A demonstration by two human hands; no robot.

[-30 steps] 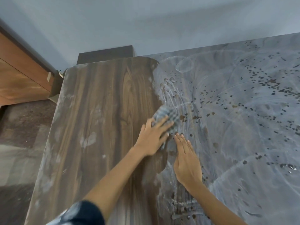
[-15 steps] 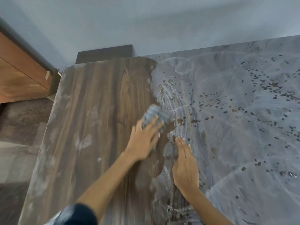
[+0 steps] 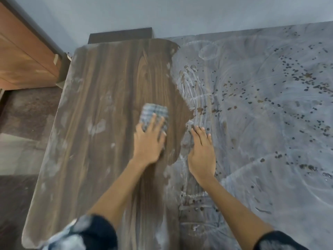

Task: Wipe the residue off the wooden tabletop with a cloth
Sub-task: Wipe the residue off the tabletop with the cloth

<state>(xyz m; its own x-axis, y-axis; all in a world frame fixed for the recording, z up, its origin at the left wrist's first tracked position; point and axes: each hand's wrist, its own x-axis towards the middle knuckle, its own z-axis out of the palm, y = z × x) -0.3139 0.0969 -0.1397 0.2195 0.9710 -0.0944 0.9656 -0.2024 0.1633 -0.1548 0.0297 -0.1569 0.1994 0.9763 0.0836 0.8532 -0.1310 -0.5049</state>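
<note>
Clearly soft and light, the checked cloth (image 3: 154, 114) lies left of the grey residue (image 3: 252, 105), pinned flat under the left hand (image 3: 148, 141), fingers spread; the right hand (image 3: 202, 156) rests open-palmed, fingers together, just right.

No readable text, labels, brand names, numbers or signs appear anywhere in this view.
</note>
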